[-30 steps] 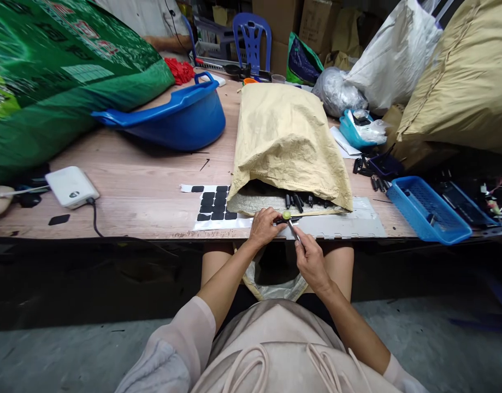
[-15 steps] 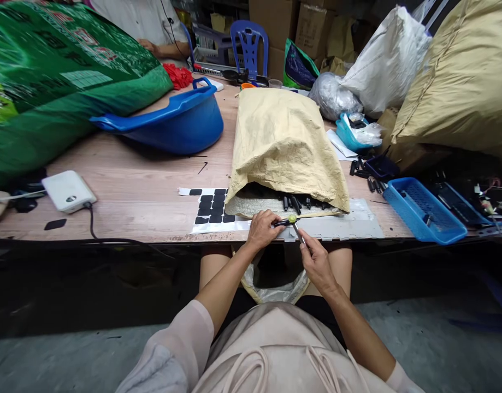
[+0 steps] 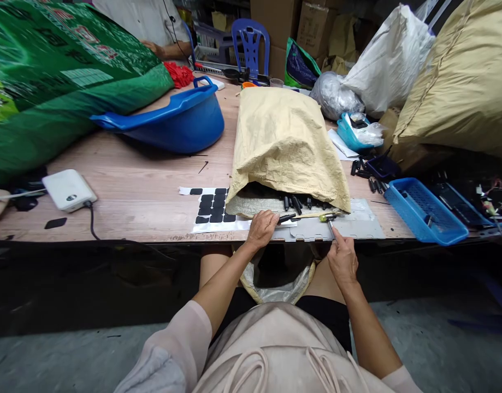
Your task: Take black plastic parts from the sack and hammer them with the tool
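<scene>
Holding a hammer (image 3: 328, 218), right hand (image 3: 343, 258) sits at table's edge (image 3: 218, 239)

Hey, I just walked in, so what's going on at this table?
A person sits at the wood-grained table, the left hand holding a slim black piece near the front edge. The right hand grips a small hammer with a yellow-green tip, off to the right of that piece and not touching it. Just beyond lies a tan sack, its open mouth facing the person, with loose black parts showing there.
</scene>
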Available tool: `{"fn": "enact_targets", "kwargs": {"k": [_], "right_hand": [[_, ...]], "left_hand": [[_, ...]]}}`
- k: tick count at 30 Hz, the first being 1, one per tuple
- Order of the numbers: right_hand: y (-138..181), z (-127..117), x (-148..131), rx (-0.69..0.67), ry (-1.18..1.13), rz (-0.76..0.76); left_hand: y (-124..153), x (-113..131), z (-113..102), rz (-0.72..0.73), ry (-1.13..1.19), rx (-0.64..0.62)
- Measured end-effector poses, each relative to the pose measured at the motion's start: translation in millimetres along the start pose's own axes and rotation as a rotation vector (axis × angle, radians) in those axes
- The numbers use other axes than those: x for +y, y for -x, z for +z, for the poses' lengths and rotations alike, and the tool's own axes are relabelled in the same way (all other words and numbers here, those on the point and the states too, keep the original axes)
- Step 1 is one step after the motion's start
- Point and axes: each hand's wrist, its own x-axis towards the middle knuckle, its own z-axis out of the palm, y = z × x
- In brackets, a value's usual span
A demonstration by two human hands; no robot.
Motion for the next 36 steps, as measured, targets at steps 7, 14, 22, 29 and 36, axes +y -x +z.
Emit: {"fn": "enact_targets", "kwargs": {"k": [7, 14, 22, 29, 36], "right_hand": [[2, 12, 3, 0.005, 0.042, -0.045], [3, 10, -1, -0.003, 0.050, -0.032], [4, 12, -3, -0.011, 0.041, -0.042], [6, 13, -3, 0.014, 0.079, -0.087], [6, 13, -3, -0.003, 0.086, -0.082]], "left_hand": [[10, 8, -10, 0.092, -0.031, 0.003], [81, 21, 12, 0.385, -0.137, -0.103], [2, 48, 0, 0.325, -0.266, 0.006], [-88, 51, -13, 0.426, -0.330, -0.132], [-47, 40, -17, 0.386, -0.291, -0.103]]}}
